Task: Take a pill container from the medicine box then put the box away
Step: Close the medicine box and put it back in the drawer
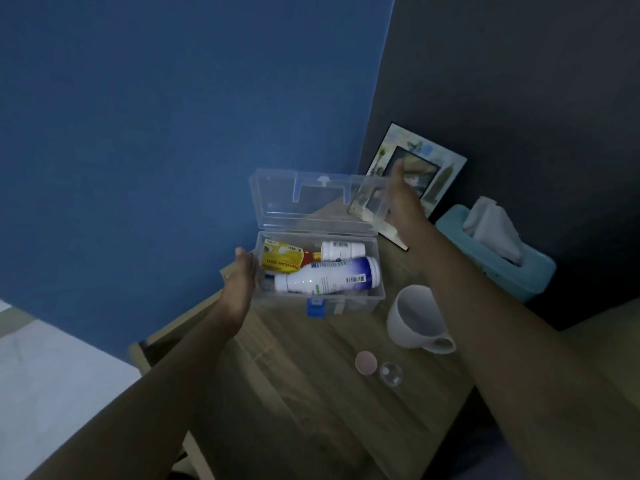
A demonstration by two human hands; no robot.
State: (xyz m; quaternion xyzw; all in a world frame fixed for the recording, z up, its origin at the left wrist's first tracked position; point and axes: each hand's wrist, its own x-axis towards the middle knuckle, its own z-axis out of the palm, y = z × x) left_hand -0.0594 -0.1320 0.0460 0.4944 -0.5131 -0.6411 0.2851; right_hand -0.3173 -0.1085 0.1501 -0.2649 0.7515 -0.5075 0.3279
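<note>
A clear plastic medicine box [375, 296] stands on the wooden table with its lid [277, 202] raised upright. Inside lie a large white bottle [325, 278] on its side, a smaller white pill container [343, 250] behind it, and a yellow packet [280, 260]. A blue latch [316, 307] hangs on the box's front. My left hand [242, 275] presses against the box's left end. My right hand [403, 199] is blurred at the lid's right edge, fingers extended along it.
A white mug [415, 317] sits right of the box, and a pink round cap [365, 362] and a clear round cap [390, 373] lie in front. A picture frame [440, 168] leans on the dark wall, beside a teal tissue box [519, 268]. The blue wall stands behind.
</note>
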